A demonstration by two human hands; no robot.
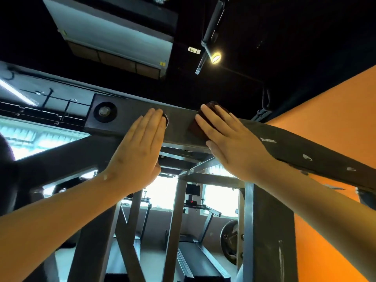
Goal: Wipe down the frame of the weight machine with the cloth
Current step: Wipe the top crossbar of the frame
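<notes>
- Brown cloth lies flat on the front face of the frame's top beam, under the right hand's fingers.
- Right hand: spread, fingers straight, pressing the cloth to the metal.
- Left hand: flat and bare on the same beam, near the cloth but apart from it, likely as a brace.
- Step, as I judge it: wiping the top beam.
- Next calls for sliding the cloth along the beam under even pressure; going leftward, the left hand must give way.

Dark brown cloth flat against the dark grey frame crossbeam, under the right hand's fingers; beam runs horizontally under both hands.
</notes>
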